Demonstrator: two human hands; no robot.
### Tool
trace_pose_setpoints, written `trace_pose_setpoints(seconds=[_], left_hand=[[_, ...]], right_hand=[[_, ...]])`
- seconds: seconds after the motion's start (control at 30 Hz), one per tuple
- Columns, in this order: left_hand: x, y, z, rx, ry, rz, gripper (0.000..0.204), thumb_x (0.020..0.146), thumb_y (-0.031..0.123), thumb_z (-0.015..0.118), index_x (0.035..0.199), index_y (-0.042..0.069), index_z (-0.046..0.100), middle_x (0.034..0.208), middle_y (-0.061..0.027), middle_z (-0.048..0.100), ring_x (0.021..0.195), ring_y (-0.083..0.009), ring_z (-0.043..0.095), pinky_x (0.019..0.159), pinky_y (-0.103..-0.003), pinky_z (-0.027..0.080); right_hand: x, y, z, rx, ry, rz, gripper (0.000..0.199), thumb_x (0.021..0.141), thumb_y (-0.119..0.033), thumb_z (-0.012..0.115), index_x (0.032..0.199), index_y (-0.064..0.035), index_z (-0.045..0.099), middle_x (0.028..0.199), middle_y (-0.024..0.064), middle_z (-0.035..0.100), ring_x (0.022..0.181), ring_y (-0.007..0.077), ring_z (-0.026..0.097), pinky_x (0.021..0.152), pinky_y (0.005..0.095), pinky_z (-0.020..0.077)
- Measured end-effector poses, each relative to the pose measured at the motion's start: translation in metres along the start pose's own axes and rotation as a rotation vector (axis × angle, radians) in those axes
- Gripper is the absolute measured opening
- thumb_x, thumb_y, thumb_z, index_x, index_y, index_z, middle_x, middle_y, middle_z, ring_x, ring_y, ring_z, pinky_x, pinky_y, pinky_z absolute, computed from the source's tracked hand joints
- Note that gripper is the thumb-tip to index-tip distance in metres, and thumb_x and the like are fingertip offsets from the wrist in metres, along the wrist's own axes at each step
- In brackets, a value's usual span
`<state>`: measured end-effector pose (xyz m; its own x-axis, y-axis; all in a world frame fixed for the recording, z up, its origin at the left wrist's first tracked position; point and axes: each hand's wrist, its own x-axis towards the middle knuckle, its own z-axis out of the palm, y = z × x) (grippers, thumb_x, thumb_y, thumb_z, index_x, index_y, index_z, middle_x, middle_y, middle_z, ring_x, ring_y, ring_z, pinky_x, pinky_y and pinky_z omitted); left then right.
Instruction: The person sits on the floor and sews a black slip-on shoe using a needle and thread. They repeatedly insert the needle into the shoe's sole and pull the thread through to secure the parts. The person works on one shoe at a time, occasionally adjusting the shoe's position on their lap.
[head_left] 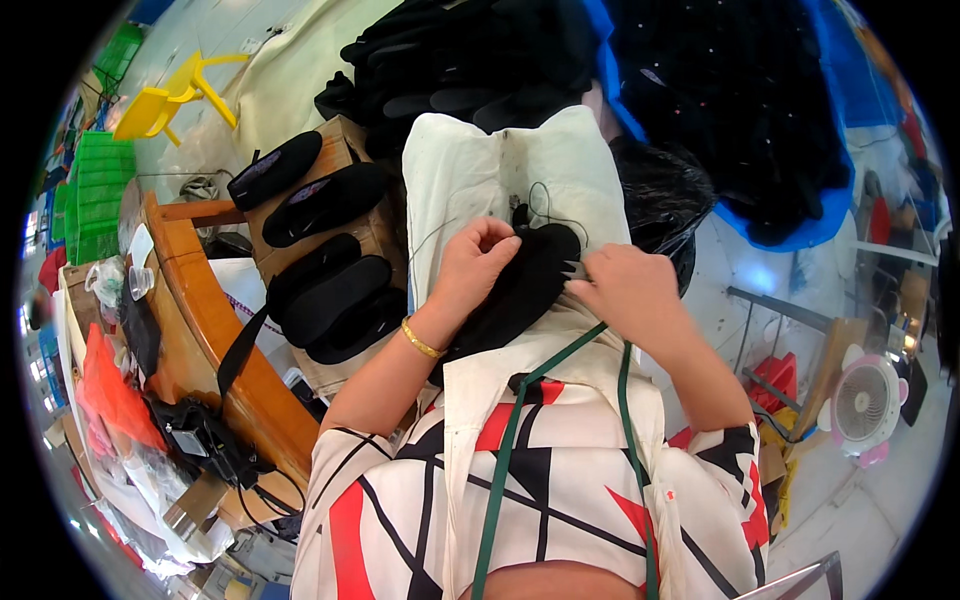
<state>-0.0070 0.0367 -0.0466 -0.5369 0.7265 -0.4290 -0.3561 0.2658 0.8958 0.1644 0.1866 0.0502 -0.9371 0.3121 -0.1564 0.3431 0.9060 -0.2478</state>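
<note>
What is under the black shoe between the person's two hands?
Off-white cloth shows beyond the black shoe and beside it, so it probably continues beneath. Whatever lies directly under the shoe is covered.

Two bare hands with bent fingers, slightly apart

A gold-coloured, band-shaped bracelet [421,340] circles the left wrist [428,328]. Just beyond the bracelet, the left hand [480,262] curls, thumb against bent forefinger. Well right of the bracelet, the right hand [628,292] arches knuckles-up, thumb pointing left, fingertips partly hidden. The right forearm [705,375] slants below it.
</note>
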Motion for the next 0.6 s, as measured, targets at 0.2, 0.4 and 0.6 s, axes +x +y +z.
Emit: trace_pose_setpoints(seconds=[0.2,0.4,0.6], left_hand=[[-0.013,0.017,0.001,0.212,-0.281,0.05,0.012,0.091,0.009,0.069,0.102,0.004,0.069,0.083,0.0046,0.064,0.074,-0.0025,0.054,0.066,-0.02,0.044],[-0.032,0.014,0.001,0.309,-0.192,0.019,0.015,0.091,0.013,0.072,0.096,0.0,0.066,0.078,0.0029,0.062,0.069,-0.0033,0.051,0.061,-0.021,0.043],[-0.035,0.008,-0.001,0.409,-0.329,-0.121,0.026,0.088,0.022,0.073,0.093,-0.001,0.061,0.071,-0.002,0.06,0.066,-0.0099,0.054,0.06,-0.029,0.046]], right_hand=[[-0.001,0.009,0.0,0.152,0.216,-0.107,0.012,0.082,-0.013,0.064,0.093,-0.0094,0.063,0.089,0.006,0.061,0.076,0.0247,0.066,0.059,0.0344,0.0532],[-0.001,0.031,0.03,0.15,0.136,-0.173,0.005,0.078,-0.008,0.059,0.084,-0.0077,0.058,0.08,0.0084,0.057,0.075,0.0268,0.065,0.061,0.0365,0.0532],[-0.027,0.056,0.018,0.868,0.237,0.123,0.012,0.088,-0.003,0.064,0.099,-0.004,0.067,0.073,0.0059,0.058,0.068,0.0189,0.063,0.056,0.0277,0.0504]])
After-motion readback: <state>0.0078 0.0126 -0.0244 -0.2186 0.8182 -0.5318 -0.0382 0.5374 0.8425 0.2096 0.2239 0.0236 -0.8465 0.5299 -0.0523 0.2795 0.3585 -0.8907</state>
